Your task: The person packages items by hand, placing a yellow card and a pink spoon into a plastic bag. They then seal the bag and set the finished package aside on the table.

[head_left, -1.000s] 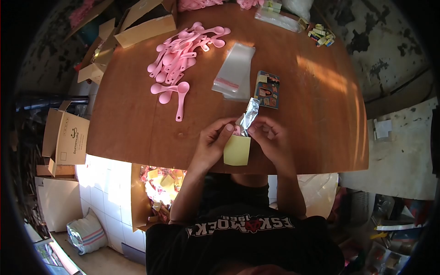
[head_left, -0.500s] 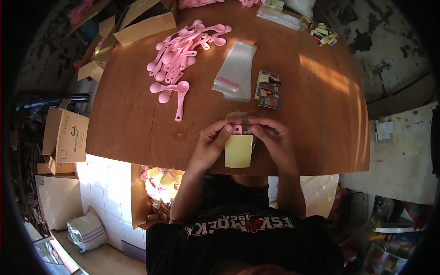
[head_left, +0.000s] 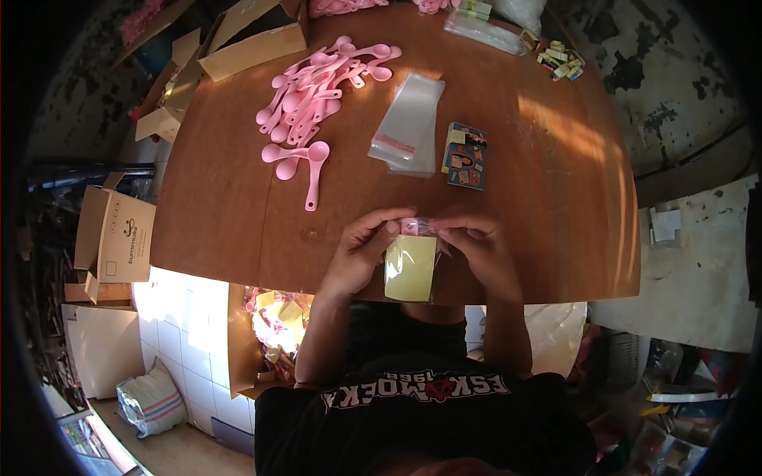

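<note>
While both hands meet at the bench's 6 o'clock edge, the left hand (head_left: 361,250) and the right hand (head_left: 476,250) each have their grip pinched on the top of one clear packet (head_left: 413,278), which hangs down between them over the bench rim. One yellow card (head_left: 410,262) sits inside it, with a small pink piece (head_left: 410,226) at the top between the fingertips; what that piece is cannot be made out.

Toward 11 o'clock lies one pile of pink spoons (head_left: 317,83), too tangled to count, with three loose spoons (head_left: 305,163) at its near side. One stack of clear bags (head_left: 409,123) lies at 12 o'clock, and just beside it, at 1 o'clock, what looks like two printed cards (head_left: 464,155). A cluster of small coloured bits (head_left: 558,62) at the far 1 o'clock edge is too small to count.

The bench (head_left: 230,206) is round, brown and worn. Cardboard boxes (head_left: 119,238) stand around 9 to 11 o'clock, a striped sack (head_left: 151,401) lies on the pale tiled floor (head_left: 186,317) at 8 o'clock, and the fisheye rim cuts off the room's edges
</note>
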